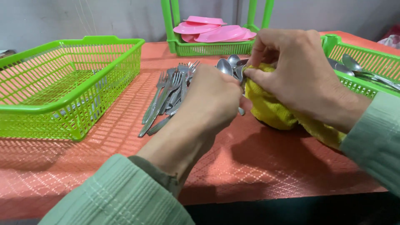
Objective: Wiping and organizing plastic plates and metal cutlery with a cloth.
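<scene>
My left hand (210, 100) is closed around the handle of a metal spoon (241, 111), only a bit of which shows below my fingers. My right hand (291, 71) pinches a yellow cloth (271, 109) against the hidden end of that spoon. Just behind my hands lie several spoons (230, 66) and, to their left, a pile of forks (168, 93) on the orange table (233, 166). What part of the spoon the cloth covers is hidden by my hands.
A green plastic basket (66, 108) stands at the left with a few utensils inside. Another green basket (366, 60) at the right holds spoons. At the back a green rack (212, 48) carries pink plates (212, 30).
</scene>
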